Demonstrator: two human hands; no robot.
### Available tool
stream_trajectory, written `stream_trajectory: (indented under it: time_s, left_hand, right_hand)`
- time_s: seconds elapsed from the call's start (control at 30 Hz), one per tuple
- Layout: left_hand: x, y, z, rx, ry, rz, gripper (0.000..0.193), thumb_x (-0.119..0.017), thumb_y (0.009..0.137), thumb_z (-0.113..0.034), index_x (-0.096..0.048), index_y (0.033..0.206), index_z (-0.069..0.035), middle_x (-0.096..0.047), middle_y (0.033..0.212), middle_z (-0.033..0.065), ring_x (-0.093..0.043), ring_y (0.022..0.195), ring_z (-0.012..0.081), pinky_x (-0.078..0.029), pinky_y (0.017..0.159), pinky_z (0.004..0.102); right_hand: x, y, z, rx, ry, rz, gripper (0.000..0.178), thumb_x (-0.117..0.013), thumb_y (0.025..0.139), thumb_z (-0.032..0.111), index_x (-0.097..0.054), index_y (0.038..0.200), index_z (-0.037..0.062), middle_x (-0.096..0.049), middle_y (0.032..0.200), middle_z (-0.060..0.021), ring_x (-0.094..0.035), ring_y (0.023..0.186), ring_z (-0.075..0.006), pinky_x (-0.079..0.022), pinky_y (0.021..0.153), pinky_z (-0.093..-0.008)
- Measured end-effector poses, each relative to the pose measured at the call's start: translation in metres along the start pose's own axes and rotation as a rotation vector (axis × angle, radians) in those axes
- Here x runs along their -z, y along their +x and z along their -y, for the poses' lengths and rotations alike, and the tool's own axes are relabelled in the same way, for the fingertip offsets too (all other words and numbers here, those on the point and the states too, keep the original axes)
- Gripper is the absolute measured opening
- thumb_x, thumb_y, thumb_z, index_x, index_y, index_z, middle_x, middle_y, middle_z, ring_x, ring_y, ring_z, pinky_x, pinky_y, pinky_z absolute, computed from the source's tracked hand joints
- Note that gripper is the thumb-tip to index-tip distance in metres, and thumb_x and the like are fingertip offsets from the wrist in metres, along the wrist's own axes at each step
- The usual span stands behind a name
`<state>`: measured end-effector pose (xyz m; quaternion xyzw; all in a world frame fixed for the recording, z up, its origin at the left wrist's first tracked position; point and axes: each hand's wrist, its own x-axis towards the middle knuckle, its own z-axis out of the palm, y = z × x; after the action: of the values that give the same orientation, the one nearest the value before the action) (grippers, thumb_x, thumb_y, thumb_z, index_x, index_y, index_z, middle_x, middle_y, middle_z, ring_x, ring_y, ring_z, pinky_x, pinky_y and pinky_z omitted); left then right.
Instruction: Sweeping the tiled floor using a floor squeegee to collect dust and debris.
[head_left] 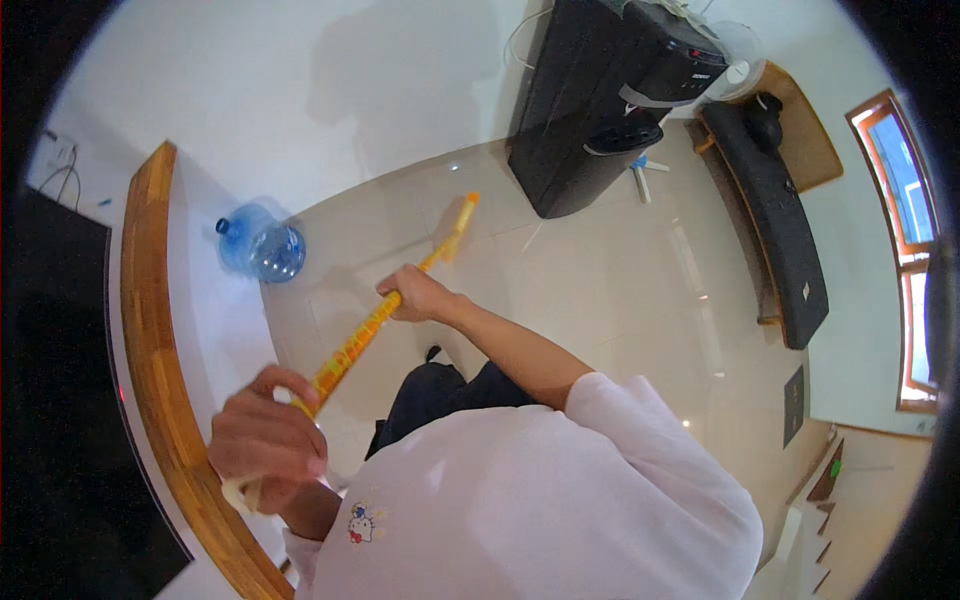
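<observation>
A long broom (352,348) with a yellow and orange patterned handle slants away from me, down to the tiled floor. My left hand (265,435), slightly blurred, is closed around the handle's upper end. A pale loop (240,495) hangs beneath that hand. Farther down the handle, my right hand (418,294) grips it with the fingers wrapped round. The narrow yellow head (460,222) is at the far end, near the floor; its bristles are too blurred to make out clearly.
An empty blue water bottle (262,245) lies by the left wall. A black water dispenser (590,110) stands ahead, beside a black padded bench (768,215). A wooden ledge (160,330) runs along my left, near a large dark panel (60,400). Glossy tiled floor (620,300) lies between.
</observation>
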<state>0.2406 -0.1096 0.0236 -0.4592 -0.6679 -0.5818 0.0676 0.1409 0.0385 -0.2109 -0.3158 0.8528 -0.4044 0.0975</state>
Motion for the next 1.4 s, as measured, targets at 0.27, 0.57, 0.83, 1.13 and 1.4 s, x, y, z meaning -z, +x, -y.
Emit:
stream_trajectory:
  time_s: [0.27, 0.57, 0.83, 1.13, 1.4]
  left_hand:
    - [-0.096, 0.006, 0.003, 0.239, -0.284, -0.217, 0.003, -0.052, 0.066, -0.008, -0.051, 0.063, -0.008, -0.045, 0.039, 0.0002, -0.043, 0.032, 0.0099, -0.039, 0.065, 0.0366]
    - [-0.277, -0.013, 0.014, 0.539, -0.535, -0.075, 0.005, -0.051, 0.062, -0.001, -0.053, 0.067, 0.0, -0.049, 0.05, 0.0042, -0.046, 0.054, 0.0128, -0.039, 0.065, 0.03]
    - [-0.243, -0.014, -0.031, 0.374, -0.483, -0.283, 0.003, -0.051, 0.06, -0.002, -0.053, 0.061, -0.002, -0.049, 0.05, 0.0061, -0.048, 0.049, 0.0148, -0.039, 0.062, 0.032]
    - [-0.235, 0.0, -0.124, 0.126, 0.073, -0.009, 0.01, -0.053, 0.069, -0.017, -0.056, 0.068, -0.008, -0.046, 0.043, 0.0013, -0.046, 0.039, 0.0107, -0.041, 0.06, 0.0322]
    - [-0.234, -0.027, -0.172, 0.243, 0.371, -0.06, 0.013, -0.057, 0.07, -0.026, -0.058, 0.072, -0.013, -0.043, 0.04, 0.0, -0.047, 0.04, 0.0085, -0.041, 0.06, 0.0269]
  right_hand:
    - [-0.018, -0.162, -0.039, -0.119, 0.086, 0.093, 0.032, -0.06, 0.058, 0.025, -0.057, 0.083, 0.0042, -0.053, 0.081, -0.015, -0.048, 0.082, -0.0306, -0.038, 0.075, -0.0355]
    - [0.037, -0.407, -0.105, -0.438, -0.036, 0.216, 0.02, -0.057, 0.056, 0.024, -0.055, 0.061, 0.0044, -0.054, 0.062, -0.0132, -0.052, 0.063, -0.0306, -0.041, 0.058, -0.037]
    - [0.06, -0.365, -0.048, -0.328, -0.097, 0.275, 0.022, -0.056, 0.059, 0.024, -0.059, 0.075, 0.0096, -0.054, 0.068, -0.0145, -0.051, 0.07, -0.0307, -0.041, 0.066, -0.0375]
    - [0.01, -0.215, 0.016, 0.118, 0.189, 0.17, 0.02, -0.059, 0.055, 0.011, -0.053, 0.072, 0.0046, -0.053, 0.071, -0.0129, -0.05, 0.074, -0.0297, -0.039, 0.068, -0.0364]
    - [-0.05, -0.164, 0.085, 0.513, 0.322, 0.205, 0.019, -0.059, 0.053, 0.008, -0.041, 0.058, 0.0068, -0.047, 0.059, -0.0097, -0.047, 0.063, -0.029, -0.036, 0.056, -0.0368]
